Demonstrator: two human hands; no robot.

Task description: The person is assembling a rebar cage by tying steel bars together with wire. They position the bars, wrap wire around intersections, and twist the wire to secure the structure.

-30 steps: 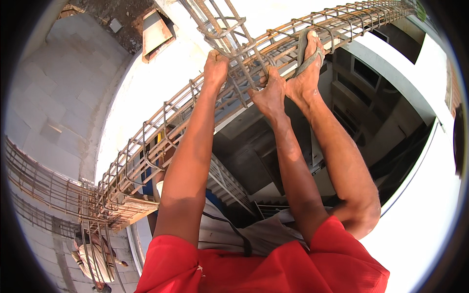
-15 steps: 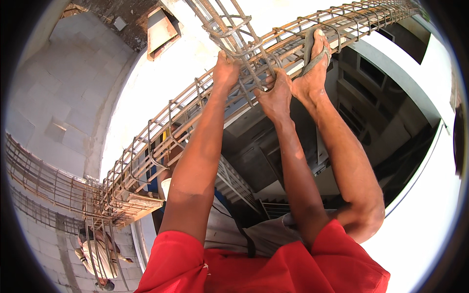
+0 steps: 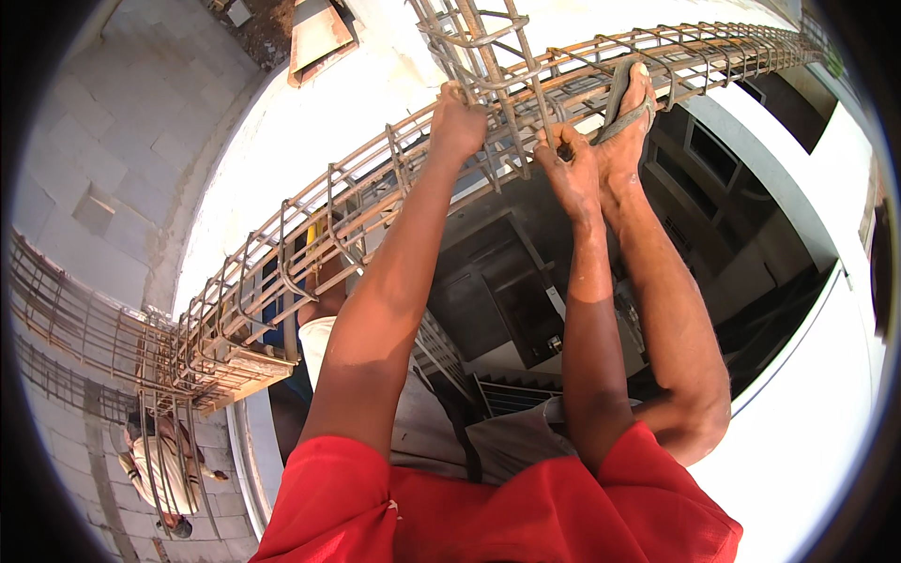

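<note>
A long cage of rusty rebar [image 3: 338, 211] with square stirrups runs slantwise from lower left to upper right. Upright bars of a second rebar cage [image 3: 483, 52] meet it near the middle. My left hand [image 3: 460, 127] is closed round a bar at the left side of this joint; its fingertips are partly hidden. On the joint's right side, my right hand [image 3: 572, 174] has its fingers curled in a pinch close to a bar end. What lies between those fingers is too small to make out. My right foot, in a sandal [image 3: 621, 108], rests on the long cage.
Beneath the cage is a deep opening [image 3: 497, 281] with stairs and a railing. A pale wall ledge [image 3: 798, 347] borders it on the right. Another person [image 3: 169, 469] is far below at lower left, beside more rebar [image 3: 84, 310]. A wooden board [image 3: 249, 380] supports the cage's left end.
The view has shifted slightly, so the cages appear farther right. My right hand has moved a little right, away from the upright bars. My left hand stays at the joint.
</note>
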